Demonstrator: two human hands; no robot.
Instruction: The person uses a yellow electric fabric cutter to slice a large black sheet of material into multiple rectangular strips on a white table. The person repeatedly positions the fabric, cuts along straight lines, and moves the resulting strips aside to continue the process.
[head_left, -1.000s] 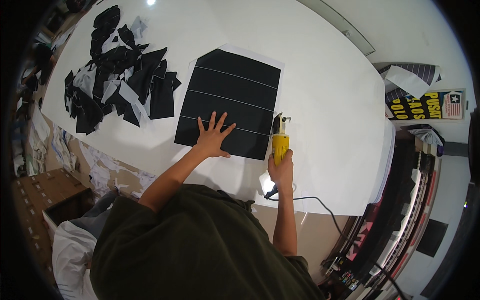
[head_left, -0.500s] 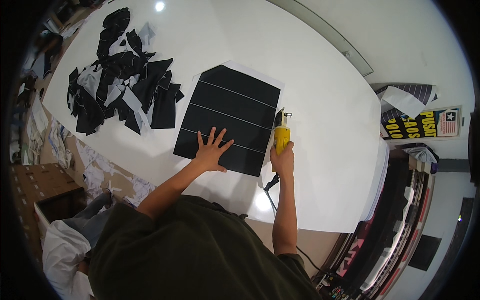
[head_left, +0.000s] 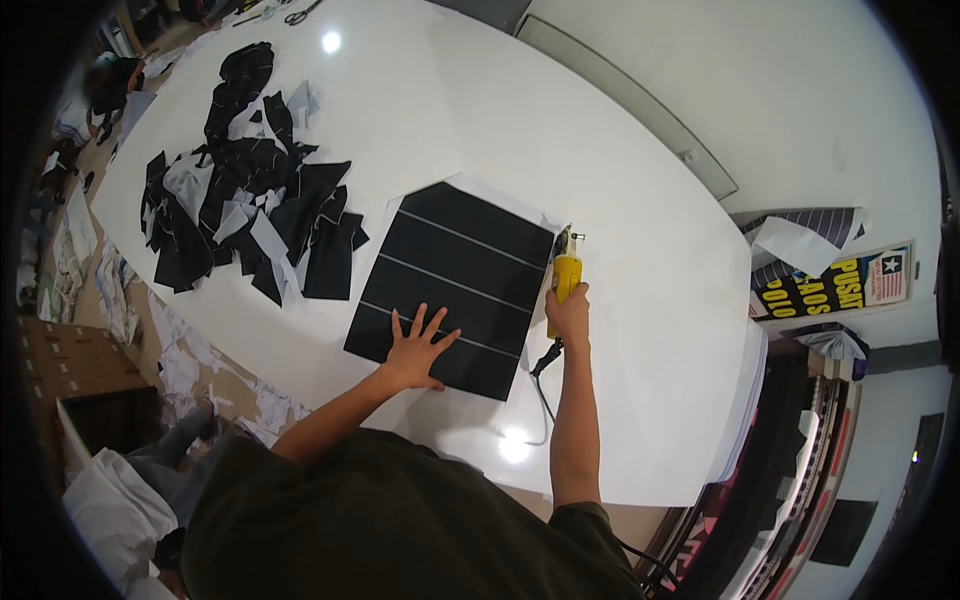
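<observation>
A stack of black fabric with thin white stripes (head_left: 470,285) lies on the white table, a white paper margin showing along its far edge. My left hand (head_left: 420,352) rests flat on the near part of the fabric, fingers spread. In my right hand (head_left: 569,314) is a yellow electric fabric cutter (head_left: 567,277), gripped round its body. The cutter's metal head is at the fabric's right edge, close to the far right corner. Its dark cord (head_left: 545,360) trails back beside my right forearm.
A heap of black and grey fabric scraps (head_left: 250,200) lies on the table's left side. Scissors (head_left: 303,13) are at the far edge. A person in pale clothing (head_left: 120,500) is at lower left, near a brown box (head_left: 80,365). Fabric rolls (head_left: 770,500) stand at right.
My right hand has pushed the cutter farther along the fabric's right edge, toward the far corner. My left hand stays flat on the fabric. The whole view has shifted, showing more of the table's far side.
</observation>
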